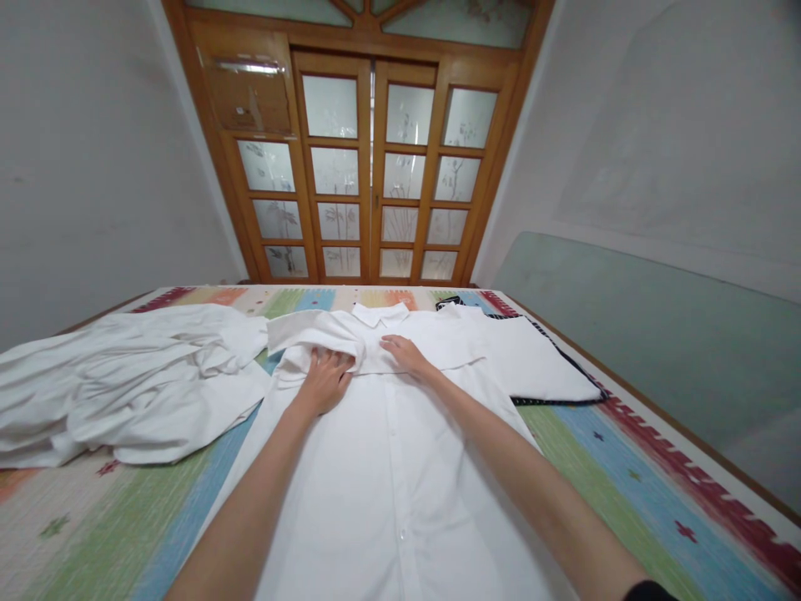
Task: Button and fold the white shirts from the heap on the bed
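A white button-up shirt [369, 467] lies front up and spread out, its collar [380, 315] at the far end and its button line running toward me. One sleeve [313, 330] is folded across the upper left of the chest. My left hand [326, 382] rests on the shirt with fingers spread, the fingertips at the lower edge of that sleeve and partly under it. Just below the collar, my right hand [405, 354] lies on the other sleeve, which crosses the chest from the right, with its fingers stretched out. Neither hand visibly grips the cloth.
A crumpled heap of white cloth [150, 384] lies on the left. On the right is a flat, folded white garment [544, 359] with dark patterned trim or cloth under it. A striped, colourful cover [626, 476] lies beneath everything. Wooden glass-paned doors [369, 167] stand beyond.
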The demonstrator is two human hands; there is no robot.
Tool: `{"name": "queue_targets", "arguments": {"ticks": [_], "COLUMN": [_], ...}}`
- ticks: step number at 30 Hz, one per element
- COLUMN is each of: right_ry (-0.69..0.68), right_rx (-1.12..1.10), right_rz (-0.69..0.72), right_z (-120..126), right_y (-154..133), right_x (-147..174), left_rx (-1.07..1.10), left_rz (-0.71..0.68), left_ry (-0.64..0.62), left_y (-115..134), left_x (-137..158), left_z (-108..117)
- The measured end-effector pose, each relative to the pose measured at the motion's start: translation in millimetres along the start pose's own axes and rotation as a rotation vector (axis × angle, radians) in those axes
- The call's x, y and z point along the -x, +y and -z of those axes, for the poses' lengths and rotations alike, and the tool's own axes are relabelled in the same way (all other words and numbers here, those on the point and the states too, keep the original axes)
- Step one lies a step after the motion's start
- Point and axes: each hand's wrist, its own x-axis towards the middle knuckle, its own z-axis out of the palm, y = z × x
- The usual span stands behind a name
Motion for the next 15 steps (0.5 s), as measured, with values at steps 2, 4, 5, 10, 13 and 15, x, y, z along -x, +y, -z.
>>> {"name": "queue_targets", "arguments": {"ticks": [2,4,5,10,13,15], "right_ry": [0.029,0.036,0.043,0.106,0.126,0.174], "right_rx": [-0.118,-0.165,-0.200,-0.322,-0.417,-0.559], "right_rz": [0.022,0.031,0.033,0.124,0.131,0.055], "right_z": [-5,-15,-20,-42,-39,-28], "right_y": [-10,-23,-31,-65,-73,-71], "right_x": [-11,-23,-29,-52,-58,-59], "left_rx": [-0.009,-0.002,0.004,0.040,0.047,0.047], "left_rz": [-0.046,-0.100,-0.126,-0.186,-0.097,-0.010], "left_ry": [0.034,0.080,0.100,0.099,0.057,0.048], "left_y": [-1,-1,-1,-1,-3,-4], "left_x": [-1,-1,-2,-3,-2,-1], "left_z": [1,2,2,0,-5,-9]}}
